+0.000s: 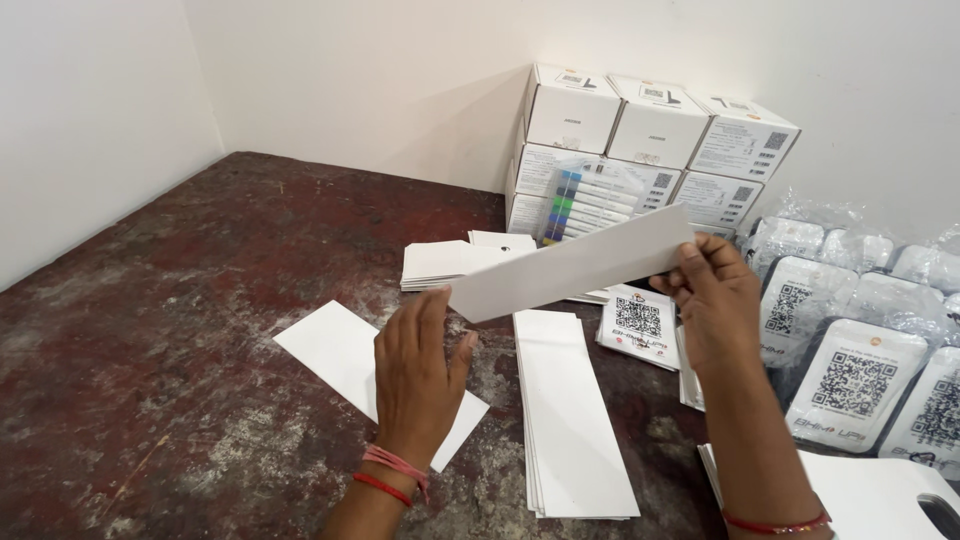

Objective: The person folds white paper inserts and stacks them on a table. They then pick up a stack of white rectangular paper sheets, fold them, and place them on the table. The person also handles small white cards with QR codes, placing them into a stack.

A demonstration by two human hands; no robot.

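Two hands hold one long white card strip (572,264) up over the tabletop (150,360): the right hand (715,300) has its grip pinched on the strip's right end, and the left hand (418,372) has fingers spread loosely at the left end, thumb touching the lower edge. Below lie a stack of like strips (572,415), a single flat strip (335,350) and a small pile of folded white pieces (455,262). By my judgement work is partway, most strips unfolded; white boxes (650,140) and bagged code plaques (860,340) stand right.
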